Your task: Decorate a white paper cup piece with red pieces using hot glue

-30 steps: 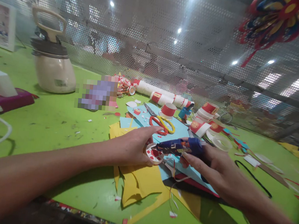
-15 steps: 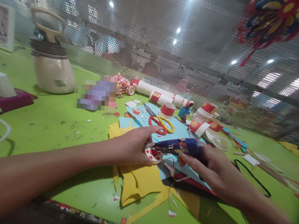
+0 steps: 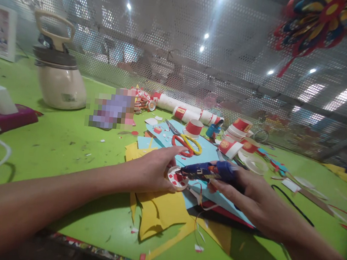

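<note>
Toward the front edge of the worktop point(image 3: 67, 146), my left hand point(image 3: 158, 167) pinches a rimmed white disc point(image 3: 171, 178), red pieces already inside; my right hand point(image 3: 249, 191) grips a blue glue gun point(image 3: 202, 171), nozzle over the disc. How much gluing remains, I cannot tell.

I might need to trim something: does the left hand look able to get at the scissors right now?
Probably not without letting go: the left hand holds the round patterned piece. Otherwise the way looks free: the scissors lie just beyond it, apparently uncovered.
</note>
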`<act>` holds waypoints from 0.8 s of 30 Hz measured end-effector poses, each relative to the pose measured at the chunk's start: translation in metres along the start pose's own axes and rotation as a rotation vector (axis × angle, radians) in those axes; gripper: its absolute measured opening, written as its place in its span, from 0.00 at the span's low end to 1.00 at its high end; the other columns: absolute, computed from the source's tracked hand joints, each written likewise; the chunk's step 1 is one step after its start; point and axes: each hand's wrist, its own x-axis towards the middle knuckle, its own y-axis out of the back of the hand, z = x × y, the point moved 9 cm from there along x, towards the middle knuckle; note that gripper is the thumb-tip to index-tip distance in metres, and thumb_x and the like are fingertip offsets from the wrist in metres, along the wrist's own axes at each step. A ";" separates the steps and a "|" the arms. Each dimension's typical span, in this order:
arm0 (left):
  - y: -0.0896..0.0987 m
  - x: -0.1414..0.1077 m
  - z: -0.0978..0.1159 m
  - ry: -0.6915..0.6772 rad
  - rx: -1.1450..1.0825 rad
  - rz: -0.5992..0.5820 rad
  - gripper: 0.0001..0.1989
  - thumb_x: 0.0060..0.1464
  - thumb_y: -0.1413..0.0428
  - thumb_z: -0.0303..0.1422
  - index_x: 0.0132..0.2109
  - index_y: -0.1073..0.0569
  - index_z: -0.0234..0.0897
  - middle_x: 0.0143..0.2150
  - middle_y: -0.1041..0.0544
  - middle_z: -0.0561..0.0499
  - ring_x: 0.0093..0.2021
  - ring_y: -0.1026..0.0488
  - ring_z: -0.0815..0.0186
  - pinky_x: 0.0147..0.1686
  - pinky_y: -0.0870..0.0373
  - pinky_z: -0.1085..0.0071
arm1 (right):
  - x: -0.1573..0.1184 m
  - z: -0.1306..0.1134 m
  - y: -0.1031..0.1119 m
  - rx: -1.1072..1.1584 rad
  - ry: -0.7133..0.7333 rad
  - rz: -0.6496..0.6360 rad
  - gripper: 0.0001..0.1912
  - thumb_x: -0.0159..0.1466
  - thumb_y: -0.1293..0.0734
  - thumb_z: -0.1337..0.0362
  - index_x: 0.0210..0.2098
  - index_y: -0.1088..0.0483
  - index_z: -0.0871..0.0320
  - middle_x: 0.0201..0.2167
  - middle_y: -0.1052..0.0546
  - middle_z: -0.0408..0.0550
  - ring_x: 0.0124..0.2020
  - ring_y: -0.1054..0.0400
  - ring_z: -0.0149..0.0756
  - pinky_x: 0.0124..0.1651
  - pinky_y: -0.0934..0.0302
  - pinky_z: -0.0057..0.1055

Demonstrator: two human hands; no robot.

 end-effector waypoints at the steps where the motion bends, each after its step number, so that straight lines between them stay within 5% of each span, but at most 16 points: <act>1: 0.000 0.000 -0.001 0.006 0.004 0.006 0.32 0.46 0.39 0.35 0.58 0.37 0.42 0.33 0.27 0.54 0.29 0.32 0.68 0.30 0.36 0.73 | -0.001 0.000 0.003 -0.001 0.008 0.017 0.13 0.67 0.40 0.55 0.38 0.29 0.57 0.32 0.22 0.46 0.31 0.31 0.35 0.33 0.36 0.30; 11: -0.004 0.000 -0.015 0.107 0.034 -0.035 0.38 0.44 0.38 0.38 0.62 0.41 0.46 0.36 0.29 0.53 0.28 0.34 0.68 0.27 0.38 0.73 | -0.017 0.030 0.056 -0.089 -0.062 0.376 0.16 0.62 0.36 0.49 0.33 0.25 0.55 0.20 0.28 0.45 0.23 0.35 0.38 0.22 0.43 0.32; 16: -0.003 0.000 -0.012 0.107 0.036 -0.032 0.38 0.44 0.38 0.38 0.62 0.41 0.47 0.35 0.30 0.55 0.27 0.34 0.69 0.27 0.38 0.73 | -0.022 0.032 0.074 -0.257 -0.063 0.647 0.20 0.63 0.36 0.53 0.50 0.30 0.57 0.36 0.21 0.53 0.35 0.28 0.48 0.37 0.35 0.42; 21: -0.002 -0.001 -0.014 0.150 0.065 -0.031 0.39 0.45 0.39 0.39 0.63 0.43 0.44 0.36 0.29 0.53 0.27 0.33 0.68 0.27 0.38 0.72 | 0.000 0.037 0.045 -0.418 0.016 0.523 0.24 0.65 0.39 0.64 0.61 0.40 0.61 0.53 0.27 0.59 0.52 0.32 0.48 0.52 0.38 0.44; 24: -0.001 -0.001 -0.015 0.174 0.084 -0.038 0.42 0.43 0.39 0.39 0.64 0.45 0.42 0.39 0.28 0.51 0.29 0.32 0.66 0.29 0.36 0.71 | 0.013 0.051 0.021 -0.477 -0.021 0.411 0.24 0.65 0.40 0.68 0.60 0.40 0.65 0.47 0.26 0.63 0.51 0.33 0.51 0.51 0.39 0.47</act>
